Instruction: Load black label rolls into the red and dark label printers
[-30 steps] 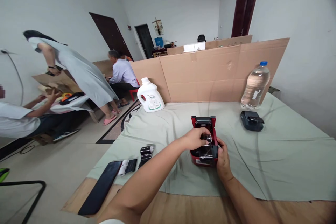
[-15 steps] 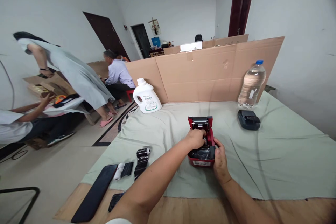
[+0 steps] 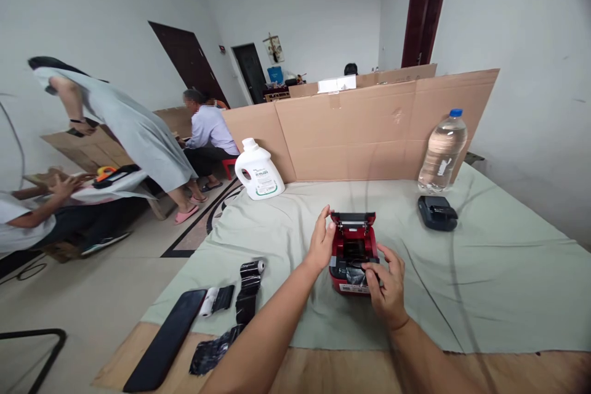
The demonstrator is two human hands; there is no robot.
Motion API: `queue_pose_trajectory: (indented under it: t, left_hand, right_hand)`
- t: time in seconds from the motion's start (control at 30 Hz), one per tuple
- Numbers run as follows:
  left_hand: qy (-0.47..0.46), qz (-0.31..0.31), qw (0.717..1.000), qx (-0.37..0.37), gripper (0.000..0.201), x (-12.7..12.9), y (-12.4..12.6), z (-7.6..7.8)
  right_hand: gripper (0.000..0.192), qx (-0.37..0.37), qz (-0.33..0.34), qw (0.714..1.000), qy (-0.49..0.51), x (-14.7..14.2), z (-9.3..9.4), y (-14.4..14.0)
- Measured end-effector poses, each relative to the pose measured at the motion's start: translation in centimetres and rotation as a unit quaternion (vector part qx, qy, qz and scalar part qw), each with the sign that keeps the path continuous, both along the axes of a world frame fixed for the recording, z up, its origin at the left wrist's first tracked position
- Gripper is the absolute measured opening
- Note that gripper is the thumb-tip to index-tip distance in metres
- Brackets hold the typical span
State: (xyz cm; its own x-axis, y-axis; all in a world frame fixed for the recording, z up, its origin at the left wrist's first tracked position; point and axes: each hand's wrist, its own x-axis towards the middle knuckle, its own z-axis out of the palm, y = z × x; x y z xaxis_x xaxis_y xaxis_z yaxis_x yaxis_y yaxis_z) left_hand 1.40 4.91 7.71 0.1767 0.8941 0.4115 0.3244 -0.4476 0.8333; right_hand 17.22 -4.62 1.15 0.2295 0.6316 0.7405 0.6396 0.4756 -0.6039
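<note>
A small red and black label printer point(image 3: 336, 283) stands on the green cloth with its lid point(image 3: 353, 219) raised. My left hand point(image 3: 321, 245) holds the printer's left side, fingertips reaching up beside the lid. At the front right, my right hand point(image 3: 390, 286) has thumb and forefinger on a glossy black strip point(image 3: 355, 275) that lies over the printer's front edge. The roll compartment point(image 3: 354, 249) is exposed and looks dark inside. Farther left, a roll with a long black strip point(image 3: 247, 301) unrolled lies on the cloth, beside a small black and white roll point(image 3: 217, 300).
A long dark pad point(image 3: 165, 341) lies at the front left. Behind stand a white detergent jug point(image 3: 261, 173), a cardboard screen point(image 3: 346, 141) and a water bottle point(image 3: 443, 151). A dark device point(image 3: 438, 213) sits at right. Other people work at left.
My left hand has come out of the printer and moved to its left side. My right hand has shifted from the right side onto the black strip at the front.
</note>
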Motion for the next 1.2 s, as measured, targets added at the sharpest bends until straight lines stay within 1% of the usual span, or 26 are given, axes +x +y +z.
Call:
queue_pose_trajectory:
  t: [0.1, 0.2, 0.3, 0.37, 0.43, 0.5, 0.57, 0.63, 0.7, 0.8, 0.97, 1.07, 1.2]
  left_hand:
    - [-0.048, -0.001, 0.998, 0.03, 0.053, -0.5, -1.9, -1.3]
    - [-0.056, -0.013, 0.996, 0.066, 0.049, -1.0, -4.0, -2.5]
    - [-0.054, -0.018, 0.994, 0.09, 0.043, -1.1, -5.3, -3.9]
    - [-0.047, -0.017, 0.992, 0.118, 0.04, -1.0, -5.7, -5.0]
    - [-0.034, -0.013, 0.987, 0.155, 0.04, -0.8, -5.8, -5.9]
    - [-0.017, 0.001, 0.982, 0.187, 0.041, -0.5, -5.8, -6.6]
    - [0.003, 0.024, 0.978, 0.207, 0.042, -0.3, -5.8, -7.0]
    - [0.023, 0.05, 0.973, 0.223, 0.042, -0.2, -5.8, -7.0]
    - [0.04, 0.069, 0.969, 0.235, 0.043, -0.1, -5.8, -7.0]
    - [0.054, 0.086, 0.965, 0.243, 0.043, -0.1, -5.8, -7.0]
    - [0.065, 0.094, 0.965, 0.236, 0.043, -0.2, -5.8, -7.3]
    - [0.06, 0.098, 0.966, 0.233, 0.041, -0.2, -5.8, -7.4]
    - [0.037, 0.086, 0.972, 0.215, 0.042, -0.1, -5.9, -7.9]
  right_hand:
    - [0.015, 0.025, 0.0, 0.999, -0.03, -0.3, 0.5, -0.4]
    - [0.013, 0.036, -0.01, 0.999, -0.038, -0.5, 0.7, -0.7]
    - [0.011, 0.036, -0.003, 0.999, -0.036, -0.5, 0.6, -0.5]
    - [0.016, 0.038, 0.015, 0.999, -0.036, -0.4, 0.4, -0.2]
    - [0.027, 0.041, 0.029, 0.998, -0.037, -0.3, 0.2, 0.1]
    - [0.038, 0.042, 0.028, 0.998, -0.045, -0.3, 0.0, 0.3]
    - [0.044, 0.039, 0.012, 0.997, -0.058, -0.3, -0.1, 0.4]
    - [0.046, 0.032, -0.011, 0.997, -0.072, -0.3, -0.1, 0.5]
    - [0.043, 0.028, -0.031, 0.996, -0.083, -0.3, 0.0, 0.6]
    - [0.038, 0.025, -0.041, 0.995, -0.091, -0.3, 0.1, 0.7]
    - [0.031, 0.019, -0.04, 0.994, -0.096, -0.3, 0.1, 0.7]
    - [0.03, 0.014, -0.033, 0.995, -0.095, -0.1, 0.1, 0.6]
    - [0.03, 0.025, 0.019, 0.998, -0.062, 0.2, -0.1, 0.3]
